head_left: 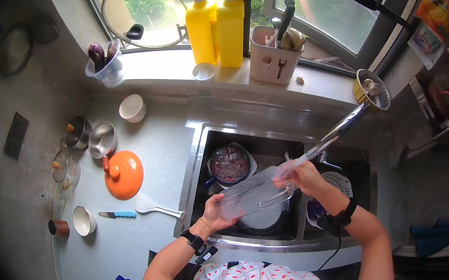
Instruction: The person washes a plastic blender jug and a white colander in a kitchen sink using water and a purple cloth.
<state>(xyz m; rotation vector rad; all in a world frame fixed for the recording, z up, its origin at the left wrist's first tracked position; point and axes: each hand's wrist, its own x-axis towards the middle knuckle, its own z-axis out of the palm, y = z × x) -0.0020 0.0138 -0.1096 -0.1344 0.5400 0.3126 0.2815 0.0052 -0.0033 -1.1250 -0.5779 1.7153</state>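
A clear pitcher (246, 194) with a loop handle lies tilted on its side in the air over the sink's left basin (265, 145). My left hand (219, 213) grips it around the base end. At the mouth end, my right hand (302, 178) has its fingers on the rim, partly seen through the clear wall. The chrome faucet (336, 131) reaches down to just above my right hand. Below the pitcher sits a round pan (267, 219) holding whitish liquid. A blue-handled pot (230, 164) with dark reddish contents stands behind it.
A white perforated strainer (336, 182) is in the right basin. Left on the counter are a white spatula (150, 205), a blue-handled knife (119, 214), an orange lid (125, 176), a steel saucepan (102, 141) and a white bowl (84, 221). Yellow bottles (231, 33) line the sill.
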